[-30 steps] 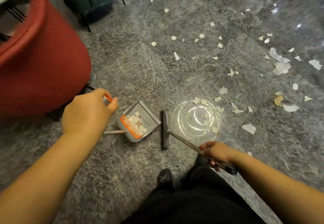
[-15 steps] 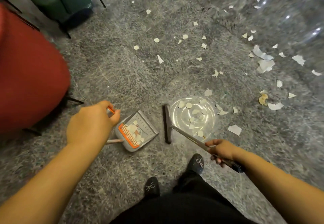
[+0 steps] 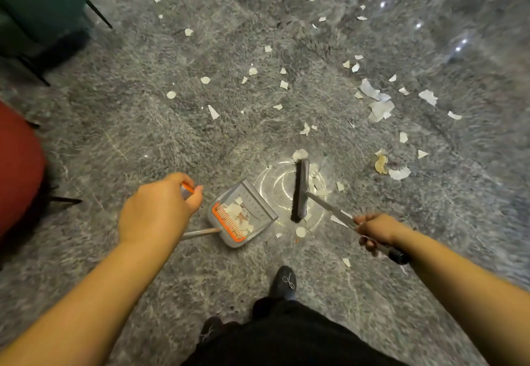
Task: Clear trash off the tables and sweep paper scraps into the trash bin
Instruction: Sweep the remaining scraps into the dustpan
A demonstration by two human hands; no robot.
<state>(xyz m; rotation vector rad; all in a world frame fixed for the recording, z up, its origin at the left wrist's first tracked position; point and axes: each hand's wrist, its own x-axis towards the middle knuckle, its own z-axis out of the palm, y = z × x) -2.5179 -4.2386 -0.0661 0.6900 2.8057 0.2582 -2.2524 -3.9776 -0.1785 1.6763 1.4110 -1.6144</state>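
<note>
Sweeping partly done: some paper scraps [image 3: 238, 213] already in dustpan [image 3: 243, 213] steadied by left hand [image 3: 157, 210] clenched on its handle, right hand [image 3: 375, 229] gripping broom [image 3: 301, 190] just right of pan, many scraps across floor [image 3: 172, 142] uncollected, no bin in view.

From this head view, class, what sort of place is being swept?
Probably an indoor seating area, such as a lounge or café: a polished grey stone floor, a red padded chair and a green chair on thin dark legs. Paper scraps litter it.
</note>
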